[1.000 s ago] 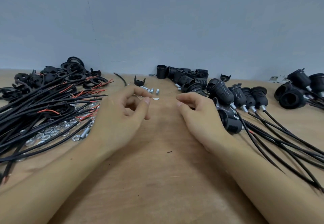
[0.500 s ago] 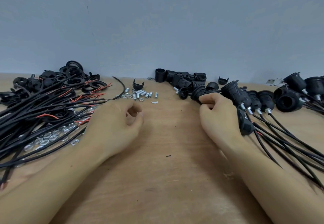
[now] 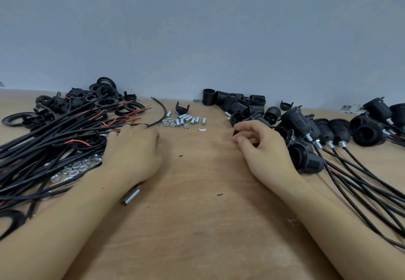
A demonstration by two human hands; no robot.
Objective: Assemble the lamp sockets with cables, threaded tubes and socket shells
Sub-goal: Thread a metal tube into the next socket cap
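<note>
My left hand point(image 3: 133, 148) lies knuckles-up at the edge of the black cable pile point(image 3: 54, 139), its fingertips hidden among the red-tipped cable ends. A silver threaded tube point(image 3: 131, 196) pokes out from under that wrist. My right hand point(image 3: 265, 150) hovers right of centre with curled fingers, and thumb and forefinger pinch a small black socket part point(image 3: 235, 132). Loose threaded tubes and nuts point(image 3: 186, 120) lie at the back centre. Black socket shells point(image 3: 238, 104) are heaped behind my right hand.
Assembled sockets with cables point(image 3: 317, 130) fan out to the right, their leads trailing toward the near right edge. Black rings and caps point(image 3: 105, 97) sit at the back left, hex nuts point(image 3: 72, 170) under the cables. A grey wall bounds the wooden table point(image 3: 197, 214).
My left hand has moved left onto the cable ends, and a tube now shows under its wrist. My right hand has come away from the socket row toward the centre with a small black part.
</note>
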